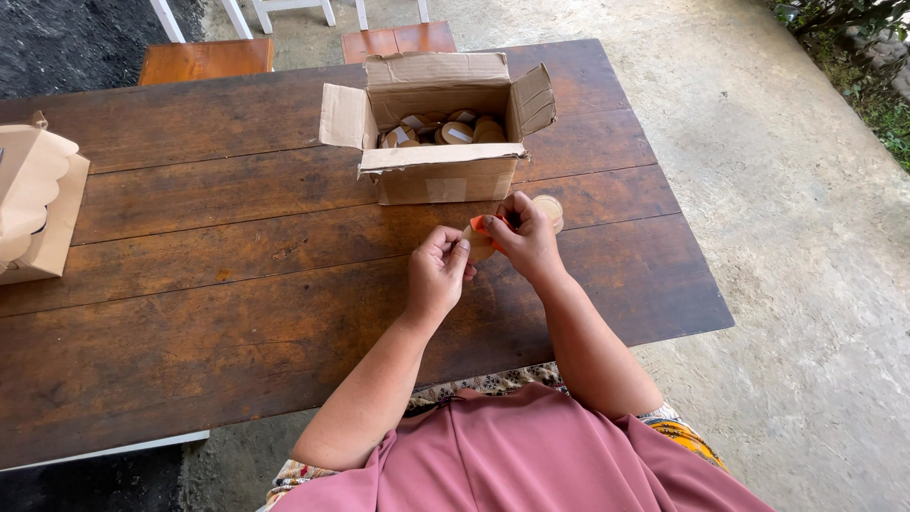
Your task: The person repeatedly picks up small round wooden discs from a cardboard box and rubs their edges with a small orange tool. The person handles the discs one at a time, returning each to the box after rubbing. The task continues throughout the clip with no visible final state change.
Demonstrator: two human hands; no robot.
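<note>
Small round tan disc with an orange piece against it sits pinched between both hands above the dark wooden plank table, just in front of the open brown cardboard box. Left hand grips its lower edge; right hand closes on its top and also holds a second round tan lid. Inside the box lie more round tan containers. A folded tan paper carton rests at the table's far left edge, well apart. Two brown wooden seats stand beyond.
</note>
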